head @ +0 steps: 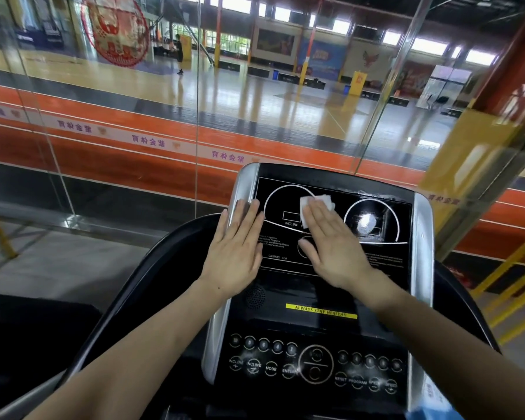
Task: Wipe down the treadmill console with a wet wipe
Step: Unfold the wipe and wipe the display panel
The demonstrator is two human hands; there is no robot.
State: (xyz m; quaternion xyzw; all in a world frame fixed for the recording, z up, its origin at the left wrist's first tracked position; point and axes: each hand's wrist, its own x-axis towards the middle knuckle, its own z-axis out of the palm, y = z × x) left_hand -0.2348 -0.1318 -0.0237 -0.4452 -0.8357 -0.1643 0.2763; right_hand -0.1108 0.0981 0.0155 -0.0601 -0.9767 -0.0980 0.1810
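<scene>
Hands: two, both bare, both laid flat on the upper part of the console.
Left hand: palm down, fingers straight and pressed together, pinching nothing; it lies on the left edge of the display panel, fingertips over the silver trim.
Right hand: palm down, fingers straight and close together, thumb out to the left; it presses the wipe flat against the panel rather than pinching it.
Wipe: one, white, crumpled; it sits under the right fingertips, showing above and to the left of them, on the left dial outline.
Console: one, black and glossy, tilted up toward the person.
Silver trim: two strips, one down each side of the console.
Dial outlines: two white arcs on the display, the left one partly covered by the wipe and right hand, the right dial bare with a bright glare spot in it.
Yellow strip: one, below the hands, reading "ALWAYS STAY HEALTHY".
Speaker grille: one, round, just under the left wrist.
Buttons: a lower bank; five small round ones at upper left, five at upper right, one large round control in the middle, four labelled ones on each side below.
Handrail: one black curved bar around the console.
Glass wall: ahead of the treadmill, a sports court behind it.
Far person: one, standing on the court.
</scene>
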